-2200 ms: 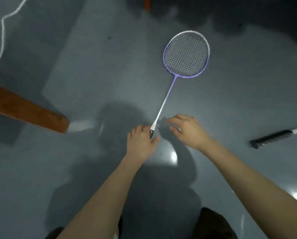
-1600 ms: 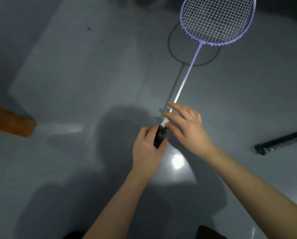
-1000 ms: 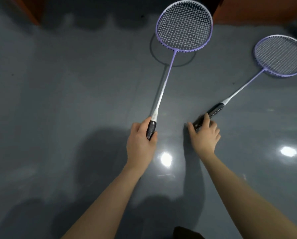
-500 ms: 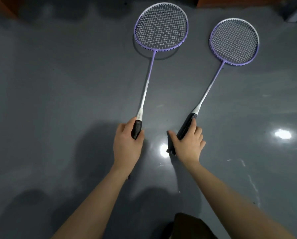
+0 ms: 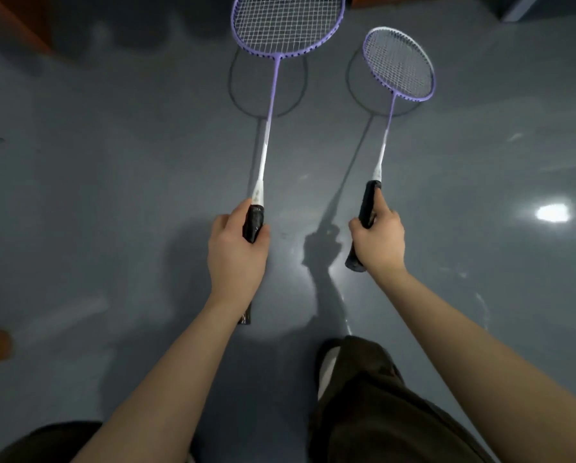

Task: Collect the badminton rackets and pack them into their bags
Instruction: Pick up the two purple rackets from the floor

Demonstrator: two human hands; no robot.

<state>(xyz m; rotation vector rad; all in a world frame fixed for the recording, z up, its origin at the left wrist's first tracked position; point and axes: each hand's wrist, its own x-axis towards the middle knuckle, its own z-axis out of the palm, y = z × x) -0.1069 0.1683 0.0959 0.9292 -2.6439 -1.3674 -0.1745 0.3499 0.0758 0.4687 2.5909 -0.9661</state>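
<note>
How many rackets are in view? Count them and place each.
2. One racket is gripped by the left hand; the other racket by the right hand. No others show.

One purple racket [image 5: 269,121] was gripped by the left hand [image 5: 235,252] at frame centre, another racket [image 5: 388,115] by the right hand [image 5: 378,242], above the grey floor [image 5: 112,178].

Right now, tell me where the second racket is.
In the head view, the second racket is right of centre, held by the right hand, beside the racket in the left hand.

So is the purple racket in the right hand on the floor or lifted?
Lifted: the purple-framed racket casts a separate shadow on the grey floor.
</note>
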